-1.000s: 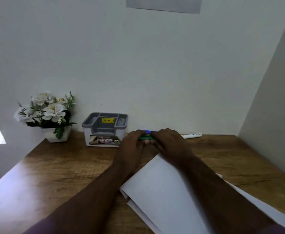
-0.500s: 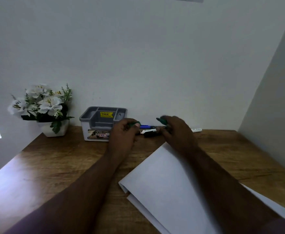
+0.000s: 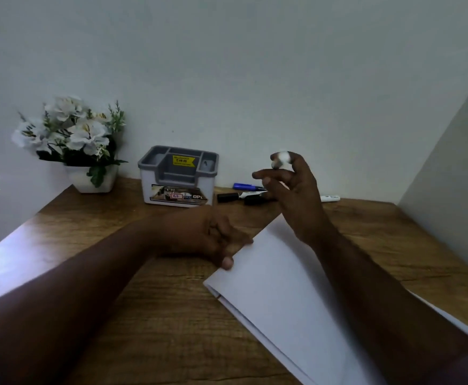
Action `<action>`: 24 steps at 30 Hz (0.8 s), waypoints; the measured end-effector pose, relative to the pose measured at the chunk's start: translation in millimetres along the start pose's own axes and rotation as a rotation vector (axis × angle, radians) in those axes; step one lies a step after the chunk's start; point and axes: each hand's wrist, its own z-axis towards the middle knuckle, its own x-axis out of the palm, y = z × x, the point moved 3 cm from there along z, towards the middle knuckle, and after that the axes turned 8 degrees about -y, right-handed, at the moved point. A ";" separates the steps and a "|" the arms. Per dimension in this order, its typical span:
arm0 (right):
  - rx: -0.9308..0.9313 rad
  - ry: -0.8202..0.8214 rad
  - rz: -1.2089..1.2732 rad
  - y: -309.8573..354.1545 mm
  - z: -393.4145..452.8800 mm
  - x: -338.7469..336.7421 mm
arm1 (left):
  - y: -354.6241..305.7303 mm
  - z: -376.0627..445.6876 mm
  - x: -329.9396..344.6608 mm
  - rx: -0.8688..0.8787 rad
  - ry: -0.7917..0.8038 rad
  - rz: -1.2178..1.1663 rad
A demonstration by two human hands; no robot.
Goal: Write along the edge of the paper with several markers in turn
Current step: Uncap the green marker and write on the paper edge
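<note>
A stack of white paper [image 3: 282, 287] lies slanted on the wooden desk [image 3: 110, 245]. My left hand [image 3: 210, 240] rests curled at the paper's upper left edge, thumb on the sheet; whatever is inside the fist is hidden. Above the paper's far corner, my right hand [image 3: 293, 190] is lifted off the desk and pinches a marker [image 3: 281, 159], of which only a blurred white end shows between the fingertips. Behind it on the desk lie a blue marker [image 3: 245, 186], a black marker [image 3: 227, 197] and a white marker [image 3: 330, 198].
A grey and white desk organiser [image 3: 178, 176] stands against the back wall. Left of it is a white pot of white flowers [image 3: 88, 176]. Walls close the desk at the back and on the right.
The hands, together on a green marker at the back, pulled apart. My left hand drew back to the paper's edge. My right hand rose with the marker.
</note>
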 end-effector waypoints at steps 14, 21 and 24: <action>0.521 0.378 0.201 -0.4 -53.0 23.2 | -1.1 6.9 0.5 -0.005 0.052 0.145; 0.533 0.447 0.154 -9.0 -55.7 21.1 | 0.6 1.7 -15.1 -0.081 0.154 0.198; 0.458 0.499 0.007 -9.2 -58.4 22.3 | 2.7 4.3 -16.5 -0.109 0.148 0.169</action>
